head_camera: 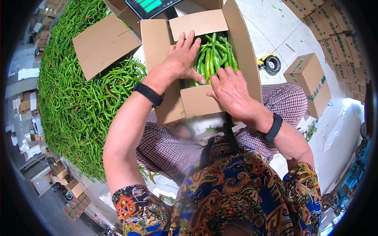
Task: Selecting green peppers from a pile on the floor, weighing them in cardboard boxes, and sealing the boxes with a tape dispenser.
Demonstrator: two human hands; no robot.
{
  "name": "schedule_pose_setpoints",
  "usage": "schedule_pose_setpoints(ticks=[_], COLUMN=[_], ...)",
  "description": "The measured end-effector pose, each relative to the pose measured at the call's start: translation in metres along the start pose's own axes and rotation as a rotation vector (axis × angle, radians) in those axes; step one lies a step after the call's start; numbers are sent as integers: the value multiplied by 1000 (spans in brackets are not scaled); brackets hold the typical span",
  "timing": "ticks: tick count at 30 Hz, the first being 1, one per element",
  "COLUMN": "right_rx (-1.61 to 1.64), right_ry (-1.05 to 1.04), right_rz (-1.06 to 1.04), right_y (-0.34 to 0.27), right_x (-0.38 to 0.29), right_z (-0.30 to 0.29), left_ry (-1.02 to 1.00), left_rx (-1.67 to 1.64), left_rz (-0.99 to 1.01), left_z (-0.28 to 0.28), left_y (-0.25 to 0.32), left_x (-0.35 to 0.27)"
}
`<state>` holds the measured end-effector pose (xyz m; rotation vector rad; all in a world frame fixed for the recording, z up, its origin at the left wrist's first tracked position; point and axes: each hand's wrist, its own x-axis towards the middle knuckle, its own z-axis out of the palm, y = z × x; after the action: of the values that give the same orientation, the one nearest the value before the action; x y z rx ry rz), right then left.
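An open cardboard box (pixel 244 53) stands before me with its flaps spread, holding long green chili peppers (pixel 216 57). My left hand (pixel 184 57) is spread over the box's left side, fingers apart, thumb against the peppers. At the near edge, my right hand (pixel 231 88) rests by the near flap with its fingers bent down onto the peppers; whether it grips any is hidden. Both wrists wear dark bands. On the left, a large heap of green chili peppers (pixel 79 103), with a few red ones, reaches close to the box.
A scale with a lit green display (pixel 150 4) stands beyond the box. Another open carton (pixel 106 44) is at upper left. To the right are a tape dispenser (pixel 270 63) and a closed printed carton (pixel 310 84) on the tiled floor. Stacked cartons (pixel 339 44) stand farther right.
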<state>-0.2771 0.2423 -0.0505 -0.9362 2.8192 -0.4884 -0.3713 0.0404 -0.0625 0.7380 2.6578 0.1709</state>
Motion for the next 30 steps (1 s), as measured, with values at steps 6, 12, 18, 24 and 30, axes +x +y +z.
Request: schedule_pose_setpoints(ticks=[6, 12, 18, 24, 30], right_rx=[-95, 65, 414, 455, 65], right_ry=[-19, -142, -437, -622, -596], right_rz=[44, -51, -232, -289, -736], right_y=[-6, 7, -21, -39, -52], right_x=[20, -3, -22, 48, 79], right_z=[-3, -13, -60, -28, 12], left_ry=[-125, -175, -85, 21, 105], left_rx=[63, -81, -402, -458, -584], left_rz=[-57, -55, -83, -93, -35], left_z=[7, -5, 4, 17, 19], left_y=[3, -2, -17, -14, -17], left_x=[2, 8, 8, 6, 3])
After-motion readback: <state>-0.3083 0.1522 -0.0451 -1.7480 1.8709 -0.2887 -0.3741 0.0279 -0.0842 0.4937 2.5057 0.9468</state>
